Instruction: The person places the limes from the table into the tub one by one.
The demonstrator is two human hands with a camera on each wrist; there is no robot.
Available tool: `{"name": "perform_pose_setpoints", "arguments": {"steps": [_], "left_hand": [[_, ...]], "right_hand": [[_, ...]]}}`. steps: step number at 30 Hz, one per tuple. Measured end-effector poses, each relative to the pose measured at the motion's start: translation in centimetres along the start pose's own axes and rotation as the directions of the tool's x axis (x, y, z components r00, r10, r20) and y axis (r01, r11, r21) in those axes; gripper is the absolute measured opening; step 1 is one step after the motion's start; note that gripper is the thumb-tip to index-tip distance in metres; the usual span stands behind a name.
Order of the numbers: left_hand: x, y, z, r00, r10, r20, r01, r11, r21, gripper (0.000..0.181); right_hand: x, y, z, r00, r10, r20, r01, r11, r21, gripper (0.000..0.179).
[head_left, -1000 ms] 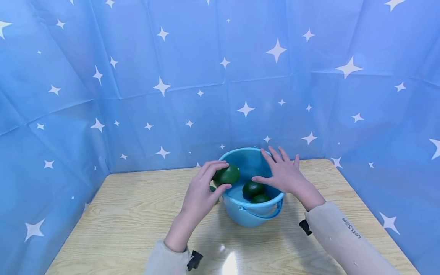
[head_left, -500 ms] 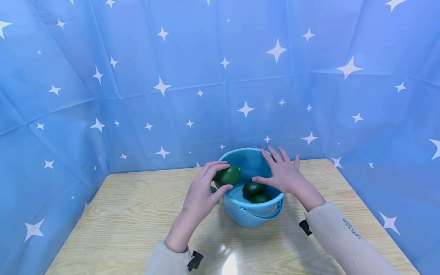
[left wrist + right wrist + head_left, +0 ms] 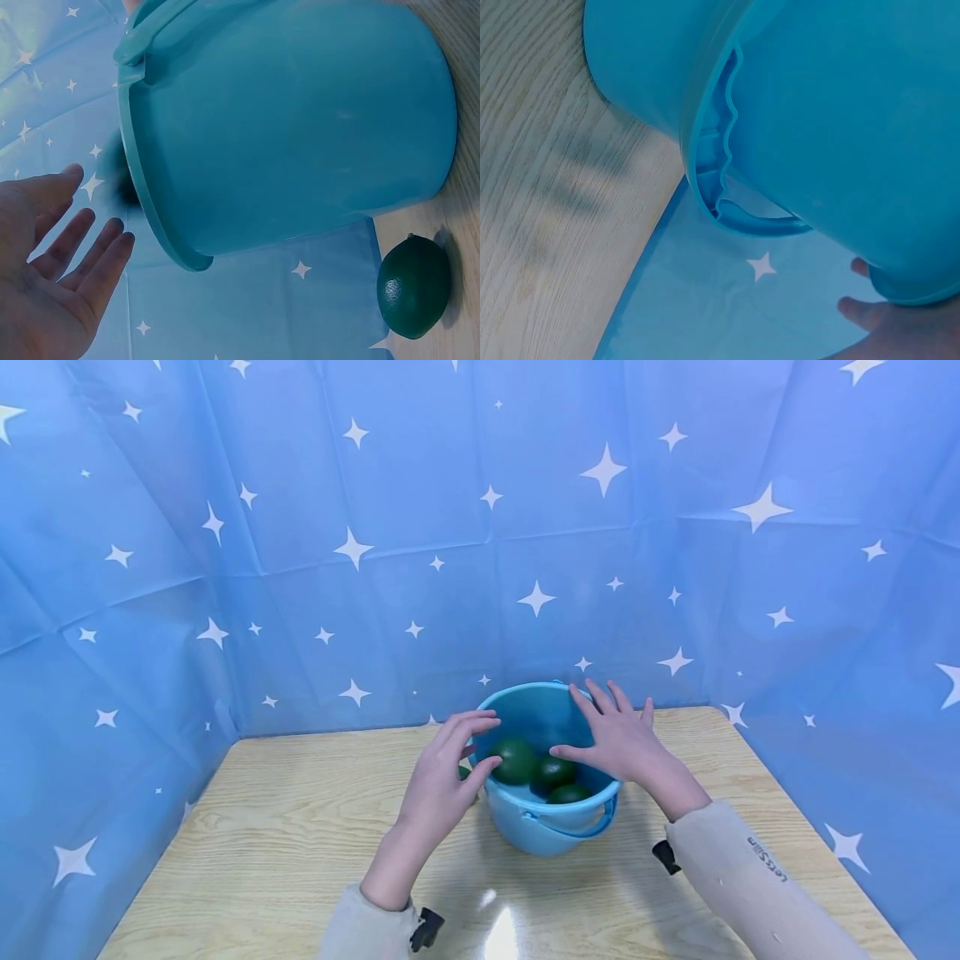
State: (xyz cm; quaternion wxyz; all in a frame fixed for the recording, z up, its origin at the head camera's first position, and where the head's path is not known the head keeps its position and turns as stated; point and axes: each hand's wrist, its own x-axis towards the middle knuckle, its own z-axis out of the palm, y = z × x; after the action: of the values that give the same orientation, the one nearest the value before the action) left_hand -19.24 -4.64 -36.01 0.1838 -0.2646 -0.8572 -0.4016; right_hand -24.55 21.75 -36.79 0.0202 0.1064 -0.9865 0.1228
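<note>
A light-blue bucket (image 3: 536, 827) stands on the table, with two dark green limes (image 3: 553, 772) lying inside it. Just within its left rim is another lime (image 3: 513, 762), seen as a dark blur (image 3: 124, 176) in the left wrist view, apart from the fingers. My left hand (image 3: 442, 781) is by that rim, its fingers loosely bent around nothing. My right hand (image 3: 626, 743) is spread over the right rim, thumb toward the inside; the right wrist view shows its fingertips at the bucket's edge. One more lime (image 3: 414, 286) lies on the table left of the bucket, mostly hidden in the head view.
The bucket's handle (image 3: 581, 833) hangs down at the front. A wood-grain table (image 3: 300, 843) lies beneath everything. Behind it and at both sides hangs a blue cloth (image 3: 420, 527) with white stars.
My left hand has let go of the lime, which has dropped from between its fingers into the bucket. The right hand and the bucket have stayed in place.
</note>
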Motion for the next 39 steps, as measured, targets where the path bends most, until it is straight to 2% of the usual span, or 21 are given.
{"name": "perform_pose_setpoints", "arguments": {"steps": [11, 19, 27, 39], "left_hand": [[-0.2, -0.4, -0.4, 1.000, -0.014, -0.015, 0.014, 1.000, -0.018, 0.041], [-0.5, -1.1, -0.7, 0.997, -0.069, -0.027, 0.069, 0.998, 0.002, 0.041], [-0.8, -2.2, -0.9, 0.994, -0.098, -0.045, 0.099, 0.995, 0.023, 0.042], [-1.4, -3.7, -1.0, 0.986, -0.163, -0.019, 0.163, 0.986, 0.024, 0.039]], "right_hand": [[0.0, 0.0, 0.0, 1.000, 0.004, 0.003, -0.004, 1.000, 0.003, 0.103], [0.0, 0.1, 0.0, 1.000, 0.005, 0.013, -0.005, 1.000, 0.015, 0.103], [-0.1, 0.0, -0.2, 1.000, 0.004, 0.019, -0.004, 1.000, 0.021, 0.103], [0.0, 0.0, -0.1, 1.000, 0.004, 0.017, -0.004, 1.000, 0.023, 0.103]]}}
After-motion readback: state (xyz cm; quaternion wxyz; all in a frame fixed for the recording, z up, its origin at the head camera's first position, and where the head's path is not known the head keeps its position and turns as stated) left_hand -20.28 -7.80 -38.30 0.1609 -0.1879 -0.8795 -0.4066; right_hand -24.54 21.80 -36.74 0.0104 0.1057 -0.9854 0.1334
